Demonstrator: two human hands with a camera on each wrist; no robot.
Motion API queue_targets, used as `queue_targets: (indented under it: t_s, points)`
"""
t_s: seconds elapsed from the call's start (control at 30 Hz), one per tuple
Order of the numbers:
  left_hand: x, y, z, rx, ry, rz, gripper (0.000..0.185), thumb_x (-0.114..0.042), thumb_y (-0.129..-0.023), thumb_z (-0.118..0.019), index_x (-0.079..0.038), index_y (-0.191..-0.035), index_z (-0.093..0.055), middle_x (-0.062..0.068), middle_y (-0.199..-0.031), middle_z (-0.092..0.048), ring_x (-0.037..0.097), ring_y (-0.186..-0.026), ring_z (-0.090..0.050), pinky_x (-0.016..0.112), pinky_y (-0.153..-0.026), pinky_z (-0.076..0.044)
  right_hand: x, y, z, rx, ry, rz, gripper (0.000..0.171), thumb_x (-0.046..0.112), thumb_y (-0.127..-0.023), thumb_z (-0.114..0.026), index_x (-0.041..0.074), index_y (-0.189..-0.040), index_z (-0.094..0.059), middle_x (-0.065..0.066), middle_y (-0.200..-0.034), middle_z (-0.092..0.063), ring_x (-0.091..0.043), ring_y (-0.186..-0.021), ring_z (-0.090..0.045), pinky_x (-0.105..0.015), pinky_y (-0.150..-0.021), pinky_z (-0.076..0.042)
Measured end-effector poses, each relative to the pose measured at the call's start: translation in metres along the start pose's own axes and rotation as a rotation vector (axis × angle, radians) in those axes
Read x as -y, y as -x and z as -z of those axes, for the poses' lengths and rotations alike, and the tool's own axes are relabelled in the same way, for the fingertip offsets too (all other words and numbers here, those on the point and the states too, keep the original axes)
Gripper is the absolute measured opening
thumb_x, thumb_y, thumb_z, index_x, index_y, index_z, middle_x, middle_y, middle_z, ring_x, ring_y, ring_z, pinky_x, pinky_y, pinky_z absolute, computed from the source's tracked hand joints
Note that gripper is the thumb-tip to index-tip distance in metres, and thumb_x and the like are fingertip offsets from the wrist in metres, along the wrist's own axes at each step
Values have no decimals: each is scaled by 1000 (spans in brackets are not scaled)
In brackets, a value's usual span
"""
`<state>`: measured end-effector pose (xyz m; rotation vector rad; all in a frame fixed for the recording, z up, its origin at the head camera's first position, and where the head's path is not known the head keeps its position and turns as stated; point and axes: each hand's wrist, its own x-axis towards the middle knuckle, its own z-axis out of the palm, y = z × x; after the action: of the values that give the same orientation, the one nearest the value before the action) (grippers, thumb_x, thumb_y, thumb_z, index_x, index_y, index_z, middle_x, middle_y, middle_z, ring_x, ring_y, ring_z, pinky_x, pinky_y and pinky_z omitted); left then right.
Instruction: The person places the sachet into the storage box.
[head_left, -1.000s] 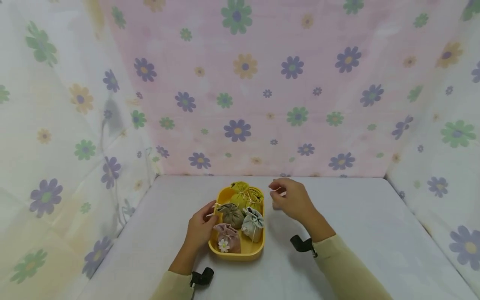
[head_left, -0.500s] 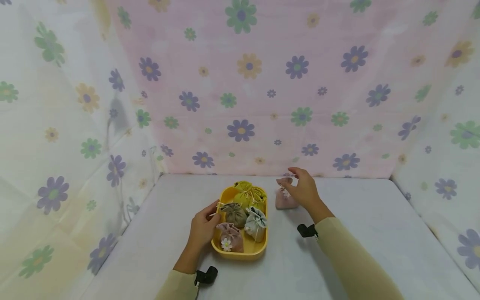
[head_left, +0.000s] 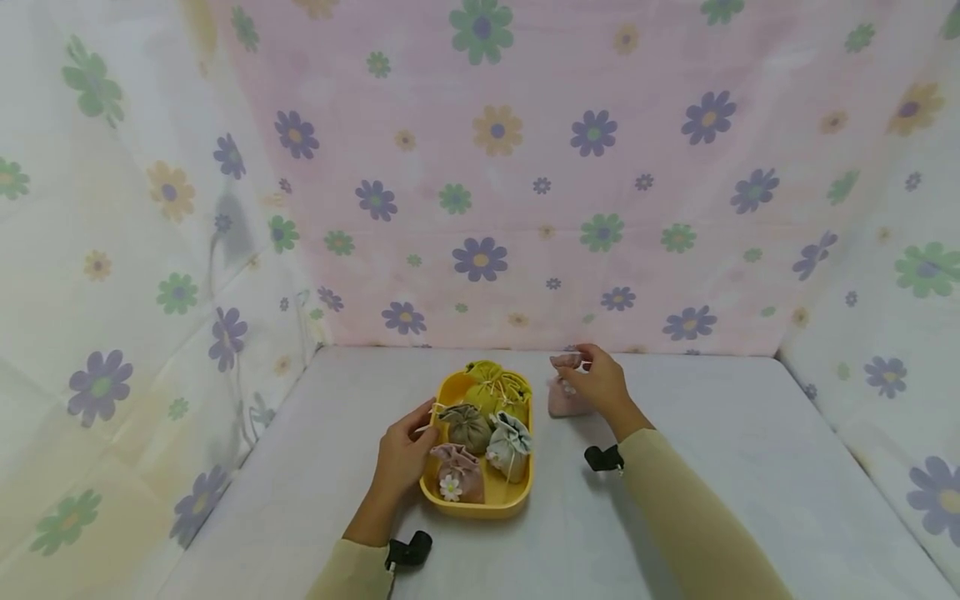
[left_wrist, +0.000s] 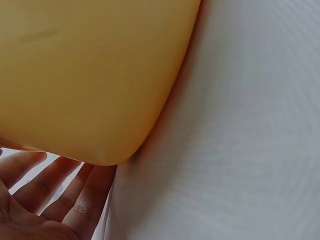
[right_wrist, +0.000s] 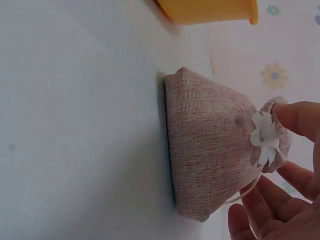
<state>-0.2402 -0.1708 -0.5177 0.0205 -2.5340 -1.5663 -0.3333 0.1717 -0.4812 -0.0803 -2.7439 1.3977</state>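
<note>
A pink drawstring pouch (head_left: 567, 400) with a white flower stands upright on the table, right of a yellow tray (head_left: 480, 510). My right hand (head_left: 600, 383) pinches its gathered neck. In the right wrist view, the thumb lies on one side of the pouch's (right_wrist: 210, 145) neck and the fingers on the other. On the tray's left side rests my left hand (head_left: 401, 454), its fingers extended against the wall. Inside the tray are another pink pouch (head_left: 462, 479) with a flower, a brown pouch (head_left: 468, 433), a pale grey-blue pouch (head_left: 508, 454) and yellow-green pouches (head_left: 491, 392) at the far end.
A white-covered table (head_left: 675, 500) lies beneath everything. Flower-print cloth (head_left: 540, 208) hangs behind it and on both sides. Small black wrist devices (head_left: 410, 550) sit at both sleeves.
My right hand first drew back to the right, uncovering the pink pouch, then came in slightly to its neck. The left hand stays at the tray. The pouches in the tray look unmoved.
</note>
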Motion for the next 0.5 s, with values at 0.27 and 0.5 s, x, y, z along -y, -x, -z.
queue_targets:
  t_s: [0.27, 0.5]
  points:
    - [1, -1, -1, 0, -3, 1, 51, -21, -98, -62, -22, -149, -58, 13, -133, -70, 34, -116, -71, 45, -97, -59, -3, 1, 1, -17, -73, -44, 66, 39, -95, -73, 6, -148, -52, -17, -138, -62, -34, -128, -58, -50, -108, -52]
    - [1, -2, -2, 5, 4, 29, 52, -23, -98, -62, -25, -149, -57, 11, -134, -69, 32, -117, -71, 44, -99, -59, -6, 4, 6, -67, -96, -45, 55, 44, -96, -73, 8, -137, -64, -14, -128, -69, -31, -120, -63, -47, -101, -56]
